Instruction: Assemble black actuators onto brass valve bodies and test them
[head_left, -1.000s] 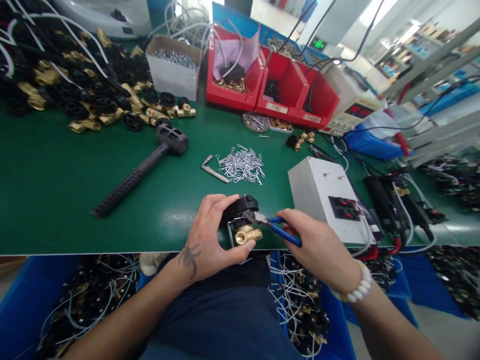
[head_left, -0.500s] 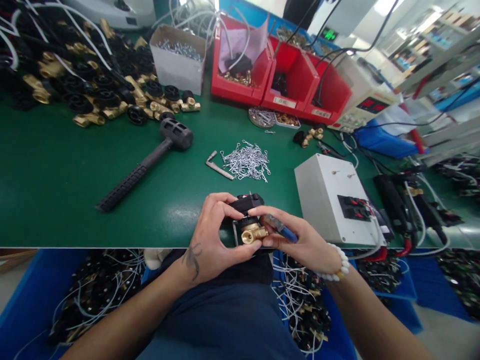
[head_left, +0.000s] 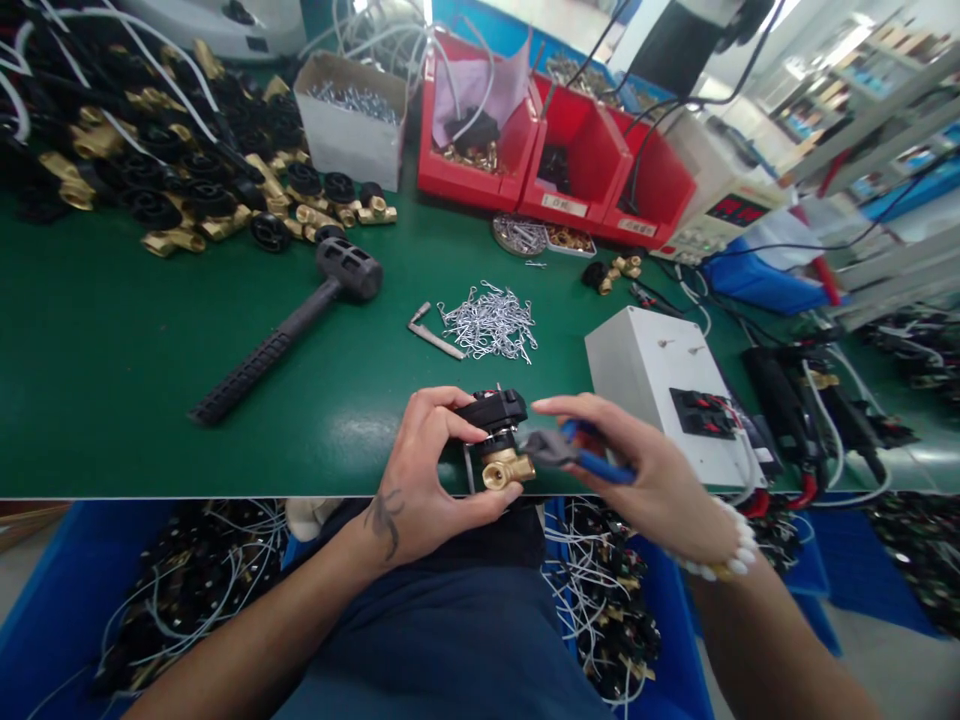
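My left hand [head_left: 424, 470] is closed round a brass valve [head_left: 504, 467] with a black cap [head_left: 493, 410], held over the near edge of the green table [head_left: 135, 340]. Just to the right, my right hand [head_left: 637, 475] grips blue-handled pliers [head_left: 577, 455]. Their jaws point left and sit against the valve's brass body, and my index finger is stretched out above them. A pile of small silver clips [head_left: 489, 322] lies on the table just beyond the valve.
A black mallet [head_left: 292, 320] lies to the left and a white switch box [head_left: 660, 385] to the right. Behind are heaps of black and brass valves [head_left: 172, 170], a cardboard box of screws [head_left: 352, 120] and red bins [head_left: 555, 150]. Blue crates of wired parts [head_left: 600, 600] stand below.
My right hand has drawn back to the right from the valve, so the pliers show again with their jaws at the brass body. My left hand has kept the valve in place.
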